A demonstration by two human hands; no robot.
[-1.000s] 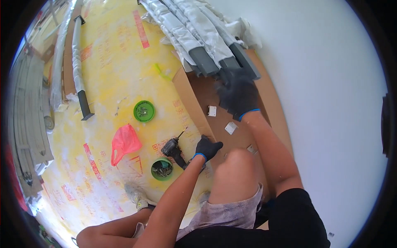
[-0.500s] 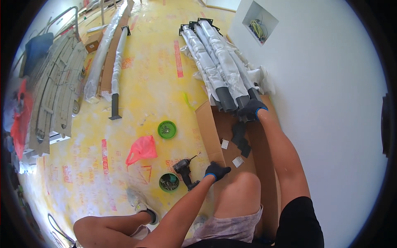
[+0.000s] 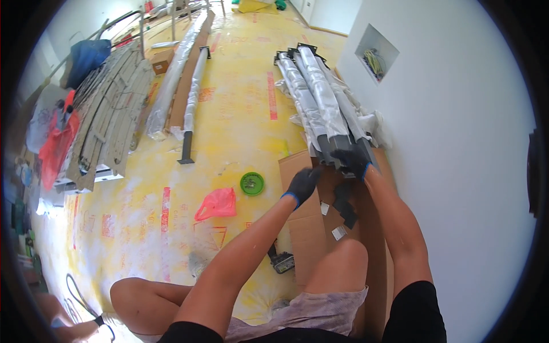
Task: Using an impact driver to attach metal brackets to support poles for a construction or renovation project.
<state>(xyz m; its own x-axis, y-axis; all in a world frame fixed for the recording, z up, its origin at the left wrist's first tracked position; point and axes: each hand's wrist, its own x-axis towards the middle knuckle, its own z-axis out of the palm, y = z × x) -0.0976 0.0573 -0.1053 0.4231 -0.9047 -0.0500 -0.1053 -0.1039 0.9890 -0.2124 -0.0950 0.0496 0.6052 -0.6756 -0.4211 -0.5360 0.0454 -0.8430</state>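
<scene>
A bundle of dark metal posts (image 3: 340, 143) in silvery white wrapping lies along the wall, its bare near ends reaching over the open cardboard box (image 3: 305, 231). My right hand (image 3: 353, 161), in a dark glove with a blue cuff, closes on a post end. Over the box's left flap, my left hand (image 3: 304, 184), gloved alike, stretches its fingers toward the posts and appears to hold nothing. Dark pieces (image 3: 344, 207) and a small white label (image 3: 338, 232) are inside the box. A cordless drill (image 3: 281, 261) shows partly from behind my left forearm.
A green bowl of small metal parts (image 3: 251, 183) and a pink plastic bag (image 3: 217, 204) are on the covered floor. Further left lie a wrapped post (image 3: 194, 103) and a folded ladder (image 3: 106, 123). The white wall (image 3: 457, 143) bounds the right side. Another person's limb (image 3: 74, 330) enters lower left.
My left hand has left the box's near edge and moved forward toward the post ends. My right hand stays at the posts. The view has shifted, and the left forearm now covers part of the drill.
</scene>
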